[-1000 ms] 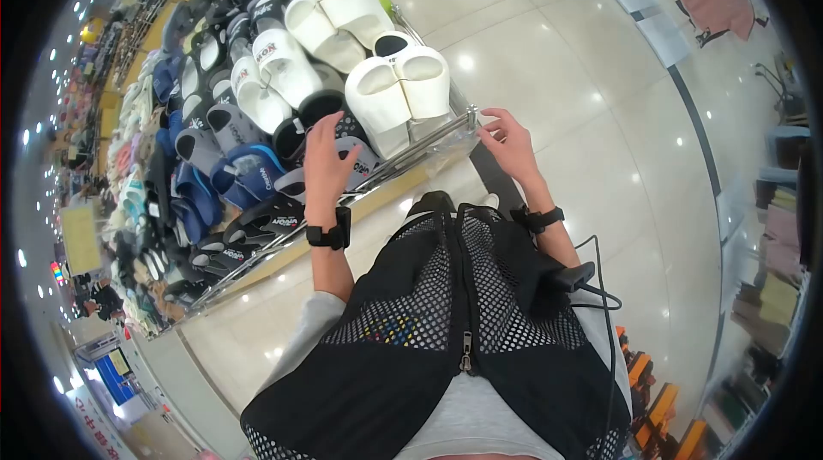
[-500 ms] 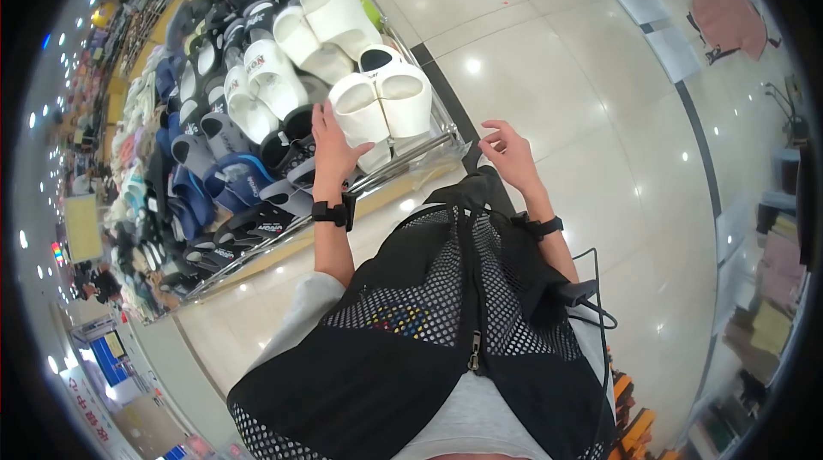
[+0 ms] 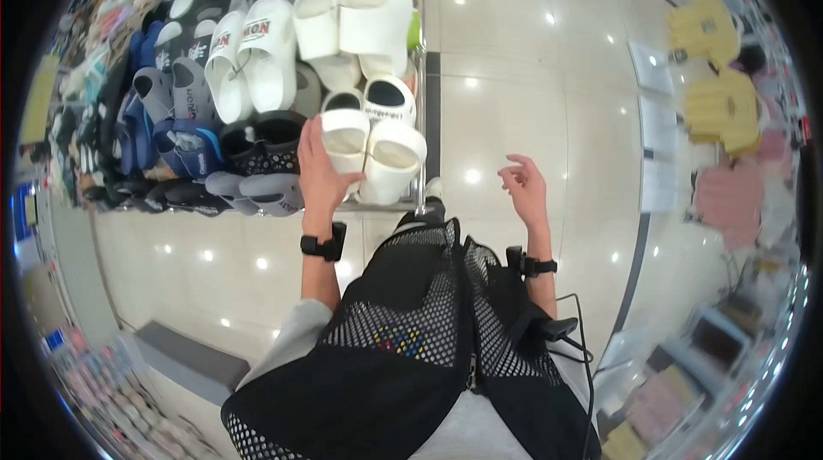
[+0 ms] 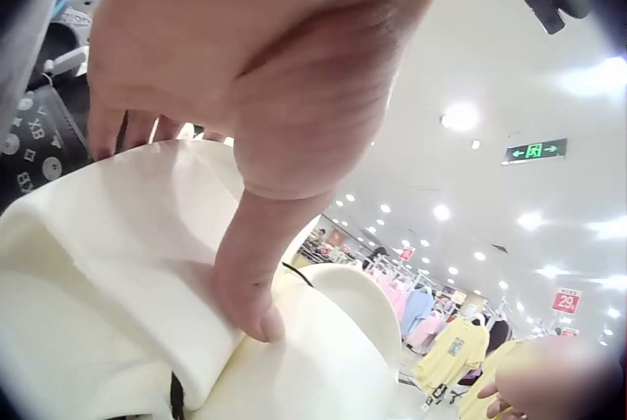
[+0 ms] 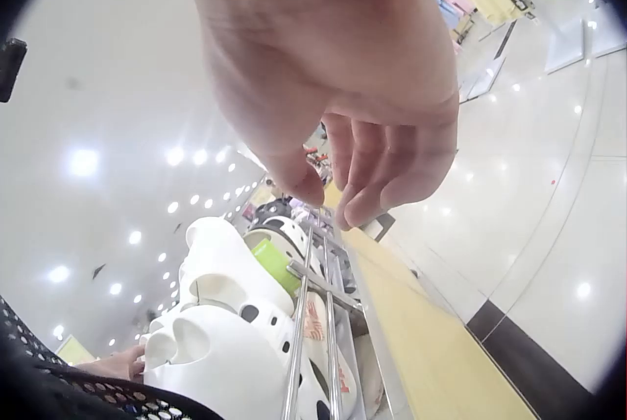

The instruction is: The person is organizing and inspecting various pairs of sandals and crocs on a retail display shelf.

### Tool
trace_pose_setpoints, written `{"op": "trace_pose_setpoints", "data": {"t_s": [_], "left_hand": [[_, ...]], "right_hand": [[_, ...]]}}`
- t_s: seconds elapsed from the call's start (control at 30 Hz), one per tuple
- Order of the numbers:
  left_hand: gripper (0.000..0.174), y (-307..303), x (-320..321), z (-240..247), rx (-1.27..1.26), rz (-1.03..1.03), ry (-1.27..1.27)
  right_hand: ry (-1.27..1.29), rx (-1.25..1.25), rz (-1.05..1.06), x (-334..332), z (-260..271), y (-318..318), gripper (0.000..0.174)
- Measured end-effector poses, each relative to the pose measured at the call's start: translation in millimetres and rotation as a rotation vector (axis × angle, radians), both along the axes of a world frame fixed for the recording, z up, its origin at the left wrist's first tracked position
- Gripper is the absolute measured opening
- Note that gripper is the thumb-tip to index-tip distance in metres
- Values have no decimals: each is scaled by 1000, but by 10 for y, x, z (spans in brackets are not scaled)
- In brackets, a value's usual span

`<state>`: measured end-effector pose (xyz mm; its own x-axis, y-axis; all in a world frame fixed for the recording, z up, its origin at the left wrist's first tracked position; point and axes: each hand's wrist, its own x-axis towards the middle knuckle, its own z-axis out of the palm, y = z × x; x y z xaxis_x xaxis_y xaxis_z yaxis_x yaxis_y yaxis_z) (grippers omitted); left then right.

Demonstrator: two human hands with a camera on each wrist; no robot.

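Observation:
At the front right corner of the rack is a pair of thick white slippers. My left hand spans the left slipper of this pair, fingers along its far left side and thumb at the seam between the two. In the left wrist view the thumb presses on the white upper, while the fingers go behind its edge, partly hidden. My right hand hangs in the air right of the rack, holding nothing. Its fingers are loosely curled in the right wrist view, over the metal rail.
White slides with red lettering and another thick white pair lie behind. Dark patterned slippers and grey clogs sit left of my left hand. Yellow shirts hang across the tiled aisle.
My left hand has moved from above the dark and grey footwear onto the white slippers. The right hand has moved away from the rack's corner. The head view has turned.

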<state>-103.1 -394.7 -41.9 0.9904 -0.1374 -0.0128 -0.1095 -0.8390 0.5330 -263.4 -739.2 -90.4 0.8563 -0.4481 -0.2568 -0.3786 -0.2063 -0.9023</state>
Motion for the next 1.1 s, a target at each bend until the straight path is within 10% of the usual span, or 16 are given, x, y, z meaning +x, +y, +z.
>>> {"op": "trace_pose_setpoints", "data": {"t_s": [0.2,0.57,0.83,1.1], "left_hand": [[129,-29,63,142,-70,44,46],[121,-284,30,312,-2,204,107],[67,-1085,553,545,-221,139,-129],[51,-1639,1192,392,-196,453,-87]], "right_hand": [[31,58,165,799,-122,-177,38],[-317,-165,445,2985,627,426,99],[-466,-179,680,3731,641,538,102],[-288,-68,720,3869,638,433,96]]}}
